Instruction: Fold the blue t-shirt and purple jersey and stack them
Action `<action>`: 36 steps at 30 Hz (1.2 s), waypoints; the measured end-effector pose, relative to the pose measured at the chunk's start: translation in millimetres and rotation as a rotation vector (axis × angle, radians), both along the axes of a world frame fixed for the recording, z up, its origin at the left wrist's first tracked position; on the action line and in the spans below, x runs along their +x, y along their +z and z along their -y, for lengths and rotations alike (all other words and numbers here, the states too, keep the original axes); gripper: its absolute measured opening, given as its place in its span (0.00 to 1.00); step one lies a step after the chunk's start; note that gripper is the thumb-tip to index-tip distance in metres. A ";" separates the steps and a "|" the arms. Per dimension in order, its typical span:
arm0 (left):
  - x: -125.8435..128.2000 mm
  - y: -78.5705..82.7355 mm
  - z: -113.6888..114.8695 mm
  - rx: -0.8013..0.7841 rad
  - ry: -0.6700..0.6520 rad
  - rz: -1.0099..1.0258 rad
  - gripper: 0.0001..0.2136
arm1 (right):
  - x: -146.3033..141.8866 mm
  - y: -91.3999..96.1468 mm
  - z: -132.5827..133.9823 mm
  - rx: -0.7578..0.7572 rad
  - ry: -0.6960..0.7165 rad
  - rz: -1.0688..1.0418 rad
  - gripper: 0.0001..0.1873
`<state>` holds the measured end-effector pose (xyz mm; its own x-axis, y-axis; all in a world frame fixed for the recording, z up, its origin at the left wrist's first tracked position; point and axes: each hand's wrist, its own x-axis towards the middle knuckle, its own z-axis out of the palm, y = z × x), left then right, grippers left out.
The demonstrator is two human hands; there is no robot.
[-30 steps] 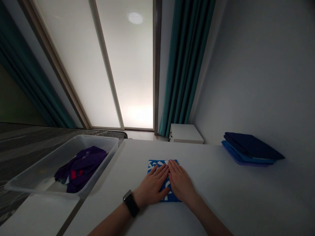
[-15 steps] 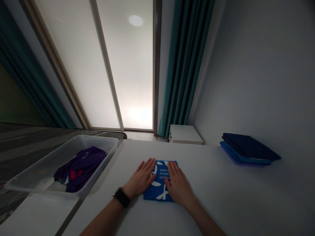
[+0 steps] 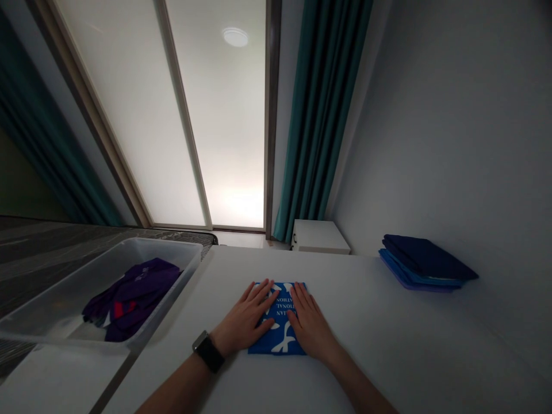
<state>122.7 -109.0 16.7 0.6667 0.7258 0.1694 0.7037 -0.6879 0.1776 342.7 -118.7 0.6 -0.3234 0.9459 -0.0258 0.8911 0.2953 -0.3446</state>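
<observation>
A folded blue cloth (image 3: 282,330) with white lettering and white shapes, perhaps a T-shirt, lies flat on the white table (image 3: 345,339). My left hand (image 3: 249,317), with a dark watch on its wrist, rests over the cloth's left side, fingers stretched out. On the right side of the same cloth lies my right hand (image 3: 311,322), flat and with its fingers extended. Both palms press on the fabric and neither grips it. Parts of the print are hidden beneath the hands.
A clear plastic bin (image 3: 190,270) at the left holds crumpled purple clothing (image 3: 144,287) with a red patch. Folded blue and navy cloths (image 3: 425,261) are stacked on the right by the wall. Past the table's far edge stands a white cabinet (image 3: 319,236).
My left hand's fingers have spread and shifted slightly inward over the cloth. My right hand stays almost in place. The whole view has moved a little.
</observation>
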 end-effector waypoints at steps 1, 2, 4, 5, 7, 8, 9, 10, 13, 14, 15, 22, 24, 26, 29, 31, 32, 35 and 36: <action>2.7 3.7 3.4 -0.010 -0.073 -0.007 0.29 | 1.1 0.1 -0.6 0.003 0.007 0.001 0.33; 6.1 5.9 7.2 -0.019 -0.130 -0.013 0.30 | 2.7 0.5 -1.8 0.005 0.015 0.003 0.33; 14.7 5.6 15.8 -0.022 -0.167 -0.012 0.30 | 7.3 1.7 -6.0 0.006 0.042 0.009 0.33; 19.6 3.5 20.5 -0.013 -0.150 -0.004 0.30 | 10.3 2.4 -8.9 -0.001 0.059 0.011 0.32; 29.1 -2.5 29.8 0.012 -0.087 0.020 0.29 | 17.3 2.9 -14.9 -0.024 0.087 0.014 0.31; 33.0 -5.2 33.6 0.025 -0.056 0.036 0.29 | 21.0 2.7 -17.4 -0.035 0.088 0.013 0.31; 35.9 -7.0 36.3 0.035 -0.036 0.050 0.29 | 24.6 2.1 -18.8 -0.043 0.077 0.012 0.31; 37.4 -7.6 37.4 0.036 -0.028 0.059 0.29 | 28.1 1.2 -19.0 -0.046 0.054 0.010 0.32; 32.4 -2.5 28.3 0.014 0.009 0.072 0.25 | 37.2 -1.9 -11.0 -0.027 -0.039 0.001 0.35; 28.2 0.3 21.4 0.001 0.058 0.080 0.23 | 39.8 -2.7 -6.0 -0.021 -0.067 -0.005 0.36; 23.2 3.0 13.3 -0.013 0.136 0.096 0.21 | 42.1 -3.4 -0.3 -0.021 -0.093 -0.009 0.37; 0.2 9.1 -22.9 -0.209 0.354 0.185 0.17 | 59.9 -9.7 14.2 -0.090 -0.168 -0.015 0.41; -0.2 10.4 -17.7 -0.243 0.350 0.207 0.17 | 68.6 -11.9 2.8 -0.092 -0.169 -0.009 0.41; 0.8 12.6 -6.3 -0.288 0.369 0.207 0.17 | 78.0 -12.6 -13.3 -0.094 -0.185 0.013 0.40; 6.6 14.7 18.7 -0.370 0.392 0.182 0.16 | 86.9 -8.9 -39.4 -0.108 -0.220 0.055 0.40; 14.1 13.5 37.3 -0.406 0.378 0.181 0.16 | 86.2 -3.3 -54.7 -0.105 -0.220 0.079 0.41; 18.5 12.2 46.0 -0.413 0.372 0.182 0.16 | 83.8 0.0 -61.2 -0.097 -0.209 0.090 0.41; 28.7 7.9 64.2 -0.371 0.333 0.167 0.14 | 72.1 9.9 -74.2 -0.062 -0.163 0.113 0.39; 29.9 7.5 66.6 -0.351 0.310 0.159 0.13 | 67.8 12.6 -76.0 -0.051 -0.153 0.117 0.39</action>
<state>152.6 -175.6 24.2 0.3963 0.9173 -0.0391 0.8111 -0.3298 0.4830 410.4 -42.7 13.2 -0.1683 0.9802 -0.1042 0.9591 0.1384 -0.2470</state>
